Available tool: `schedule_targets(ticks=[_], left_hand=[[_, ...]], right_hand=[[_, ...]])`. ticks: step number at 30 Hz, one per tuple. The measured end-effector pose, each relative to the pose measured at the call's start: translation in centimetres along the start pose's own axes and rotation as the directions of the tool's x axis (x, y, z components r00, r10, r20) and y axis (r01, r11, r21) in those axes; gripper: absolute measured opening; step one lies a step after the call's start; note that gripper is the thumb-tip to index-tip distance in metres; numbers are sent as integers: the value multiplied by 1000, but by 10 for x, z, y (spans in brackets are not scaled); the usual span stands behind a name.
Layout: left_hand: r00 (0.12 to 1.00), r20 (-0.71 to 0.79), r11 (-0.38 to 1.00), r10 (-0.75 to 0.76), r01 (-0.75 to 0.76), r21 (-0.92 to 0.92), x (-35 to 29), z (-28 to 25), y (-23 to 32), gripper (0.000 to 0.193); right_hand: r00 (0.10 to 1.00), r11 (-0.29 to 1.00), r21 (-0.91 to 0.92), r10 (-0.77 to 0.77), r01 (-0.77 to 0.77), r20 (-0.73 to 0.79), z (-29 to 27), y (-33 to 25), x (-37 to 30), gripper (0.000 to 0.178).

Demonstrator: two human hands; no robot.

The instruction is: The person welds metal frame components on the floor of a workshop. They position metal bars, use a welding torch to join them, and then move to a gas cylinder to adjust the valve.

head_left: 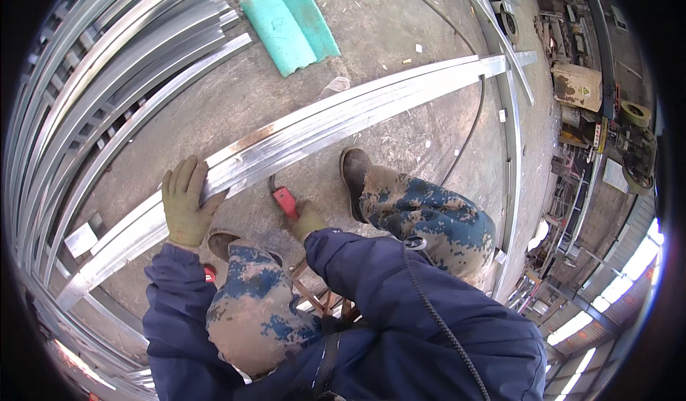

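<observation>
My left hand (187,202), in a tan work glove, lies with stretched fingers and a spread thumb across a bundle of long, shiny metal profiles (343,112). The profiles run from the lower left to the upper right in front of my boots. In its glove, my right hand (309,220) is closed around a red tool (285,202), held low between my boots, just short of the profiles. A dark, thin part juts from the tool's far end. Its exact kind cannot be made out, and my sleeve hides part of the grip.
Stacked metal profiles (153,51) fill the left side. Crumpled green sheeting (286,26) lies on the concrete floor beyond the bundle. A dark cable (471,126) passes beneath the bundle's right part. Cluttered shelving with a cardboard box (577,87) stands at the right.
</observation>
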State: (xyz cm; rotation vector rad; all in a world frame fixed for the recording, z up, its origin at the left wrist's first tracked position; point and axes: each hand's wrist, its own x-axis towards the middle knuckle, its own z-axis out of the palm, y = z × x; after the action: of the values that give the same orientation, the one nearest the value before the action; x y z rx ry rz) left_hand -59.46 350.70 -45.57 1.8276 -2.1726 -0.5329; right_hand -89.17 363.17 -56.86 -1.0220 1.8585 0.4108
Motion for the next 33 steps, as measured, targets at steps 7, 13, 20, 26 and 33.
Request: schedule_targets(ticks=[7,13,20,26,33], left_hand=[[999,32,1000,25,-26,10,1,-4,-2,69],[998,56,1000,19,-19,-7,-1,-13,3,74],[983,-97,980,-153,139,-143,-30,-88,26,68],[907,-249,895,-340,231,-381,-108,-195,38,59],[824,-203,640,-530,231,-732,-135,-216,115,52]], right_hand=[[994,994,94,61,-53,-86,9,-16,-11,58],[988,987,48,-152,152,-4,19,9,-15,47],[878,944,-76,-267,321,397,-37,9,-68,41],[806,819,-32,-556,573,205,-86,-38,-168,67],[701,671,356,-710,650,58,-160,-62,-223,73]])
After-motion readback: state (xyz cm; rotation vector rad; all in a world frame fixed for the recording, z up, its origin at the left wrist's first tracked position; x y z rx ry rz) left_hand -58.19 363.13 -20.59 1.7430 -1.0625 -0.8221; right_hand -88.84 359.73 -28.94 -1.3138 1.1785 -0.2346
